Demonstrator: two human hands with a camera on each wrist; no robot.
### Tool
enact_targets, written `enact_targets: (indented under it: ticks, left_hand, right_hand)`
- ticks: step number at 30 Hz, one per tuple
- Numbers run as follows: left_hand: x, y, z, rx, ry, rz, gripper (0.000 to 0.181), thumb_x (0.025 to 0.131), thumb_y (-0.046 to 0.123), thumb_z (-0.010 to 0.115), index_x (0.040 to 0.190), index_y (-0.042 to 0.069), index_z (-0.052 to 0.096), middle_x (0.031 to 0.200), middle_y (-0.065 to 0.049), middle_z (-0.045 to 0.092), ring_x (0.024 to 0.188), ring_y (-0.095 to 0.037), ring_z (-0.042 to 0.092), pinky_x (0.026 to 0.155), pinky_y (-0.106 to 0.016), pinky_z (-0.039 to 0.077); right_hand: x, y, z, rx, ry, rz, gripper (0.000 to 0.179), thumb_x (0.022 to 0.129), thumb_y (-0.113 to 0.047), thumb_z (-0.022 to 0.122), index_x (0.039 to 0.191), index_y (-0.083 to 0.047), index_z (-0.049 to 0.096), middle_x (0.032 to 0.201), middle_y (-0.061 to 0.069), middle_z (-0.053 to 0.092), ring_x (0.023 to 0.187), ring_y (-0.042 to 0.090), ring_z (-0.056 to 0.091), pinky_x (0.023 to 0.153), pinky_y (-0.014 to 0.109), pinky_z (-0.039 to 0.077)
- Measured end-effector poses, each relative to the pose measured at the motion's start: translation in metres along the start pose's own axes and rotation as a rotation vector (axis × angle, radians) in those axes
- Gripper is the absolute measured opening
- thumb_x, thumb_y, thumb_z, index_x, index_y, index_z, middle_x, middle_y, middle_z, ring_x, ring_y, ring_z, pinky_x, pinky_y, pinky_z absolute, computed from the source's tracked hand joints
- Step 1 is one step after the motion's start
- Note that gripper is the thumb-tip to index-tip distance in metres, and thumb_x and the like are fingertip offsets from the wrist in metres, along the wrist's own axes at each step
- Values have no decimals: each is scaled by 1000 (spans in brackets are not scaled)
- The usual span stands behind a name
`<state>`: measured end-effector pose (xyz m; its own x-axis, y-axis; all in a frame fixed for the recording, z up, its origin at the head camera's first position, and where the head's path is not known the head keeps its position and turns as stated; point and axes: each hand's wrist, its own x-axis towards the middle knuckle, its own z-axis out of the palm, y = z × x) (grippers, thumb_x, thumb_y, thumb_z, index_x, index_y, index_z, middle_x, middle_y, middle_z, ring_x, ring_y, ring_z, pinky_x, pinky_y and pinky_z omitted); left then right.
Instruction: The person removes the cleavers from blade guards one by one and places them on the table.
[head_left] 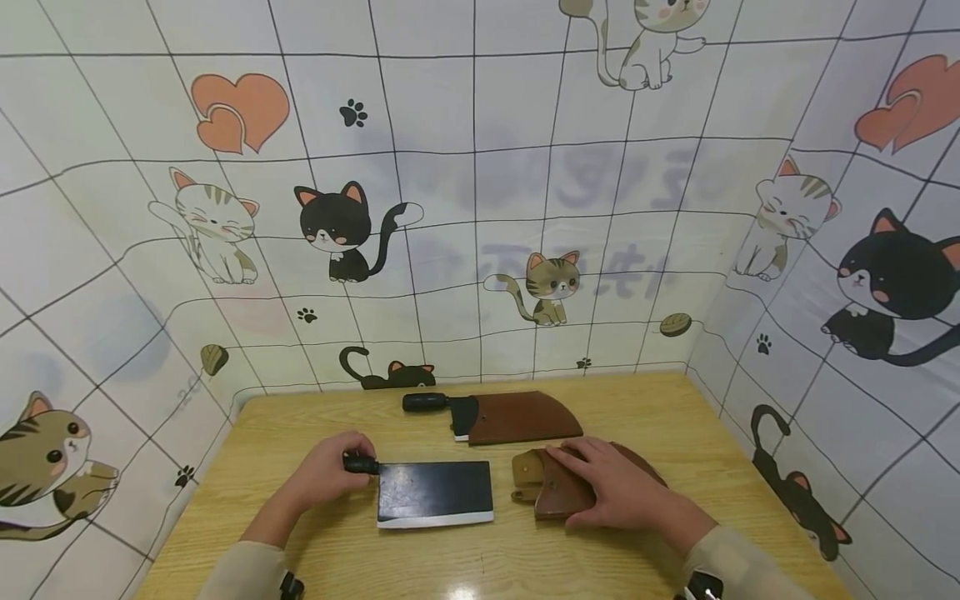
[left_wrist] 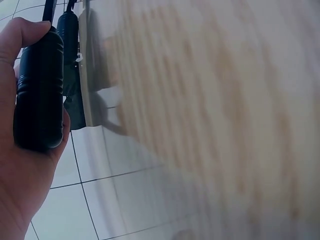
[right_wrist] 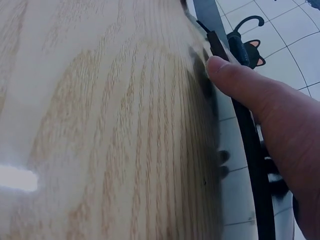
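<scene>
My left hand (head_left: 330, 473) grips the black handle of a cleaver (head_left: 435, 492), whose broad dark blade with a bright lower edge points right, bare over the table. In the left wrist view the ribbed handle (left_wrist: 40, 90) sits in the palm with the thumb along its top. To the right, my right hand (head_left: 626, 487) holds a brown leather knife sheath (head_left: 557, 496) from above, fingers across the far side and thumb at the near edge. A lighter strap flap (head_left: 527, 471) sticks out at the sheath's left end. In the right wrist view the thumb (right_wrist: 240, 82) presses the sheath's edge.
Behind both hands a second knife lies on the wooden table (head_left: 480, 567), its black handle (head_left: 425, 402) to the left and its blade mostly inside a brown leather sheath (head_left: 525, 418). A tiled-pattern cloth (head_left: 472, 192) with cartoon cats encloses the table's back and sides.
</scene>
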<state>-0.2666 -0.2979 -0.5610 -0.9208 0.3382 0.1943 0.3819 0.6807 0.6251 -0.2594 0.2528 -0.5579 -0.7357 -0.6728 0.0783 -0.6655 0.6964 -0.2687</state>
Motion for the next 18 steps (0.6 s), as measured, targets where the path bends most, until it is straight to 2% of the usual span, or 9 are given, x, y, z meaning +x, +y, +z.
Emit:
enact_targets:
  ticks: [7, 14, 18]
  left_hand:
    - [3, -5, 2, 1, -37, 14, 31, 82, 11, 92, 100, 27, 73, 99, 11, 68, 92, -12, 63, 83, -36, 52]
    - [4, -4, 1, -24, -97, -20, 31, 82, 9, 92, 101, 24, 72, 102, 9, 68, 95, -16, 63, 83, -37, 52]
    - [3, -4, 1, -6, -127, -23, 31, 83, 10, 93, 101, 24, 72, 101, 10, 68, 94, -15, 62, 83, -37, 52]
  right_hand:
    - [4, 1, 3, 1, -9, -36, 110, 86, -81, 78, 173, -25, 42, 164, 11, 48, 150, 35, 46, 115, 67, 43]
    - [6, 5, 6, 12, -57, 9, 113, 83, -86, 74, 174, -30, 39, 167, 6, 45, 153, 34, 43, 116, 66, 42]
    - [7, 7, 7, 29, -75, 12, 112, 84, -86, 75, 174, -31, 39, 168, 7, 44, 154, 36, 42, 116, 67, 41]
